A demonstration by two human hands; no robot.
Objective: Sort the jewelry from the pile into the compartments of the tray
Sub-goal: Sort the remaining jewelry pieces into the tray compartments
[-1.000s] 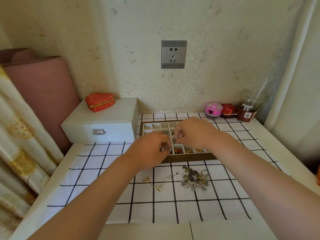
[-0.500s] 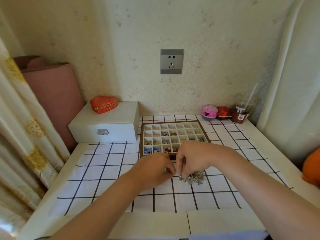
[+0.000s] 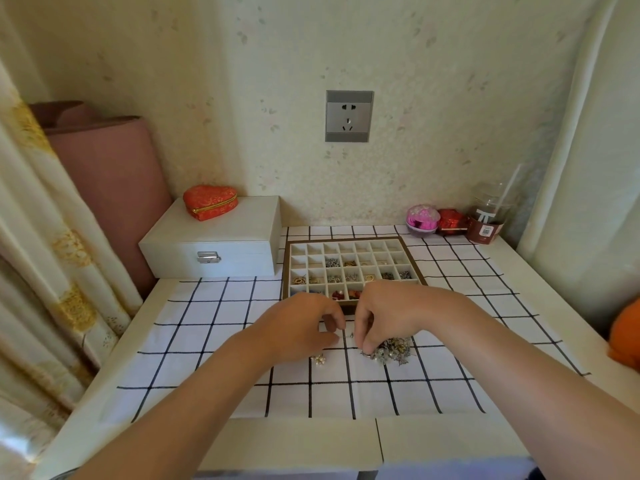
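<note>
— Nearest lot?
— Pearl piece (image 3: 318, 359), loose on the cloth just below the left hand (image 3: 301, 327). Light and likely to roll; lift it by its metal part.
— The hands?
— Close together, not touching. Left fingers are curled; whether they pinch anything, cannot tell. Right hand (image 3: 388, 317) has its fingertips down at the left edge of the pile (image 3: 393, 349); grip hidden. A tiny charm (image 3: 350, 335) lies between them.
— The pile?
— Under and right of the right hand. Thin chains and hooks, probably tangled: light, snag-prone, delicate. Tease one piece from the edge; don't yank.
— Beyond?
— Tray (image 3: 285, 271), just past both hands; near rows part filled, far rows mostly bare.
</note>
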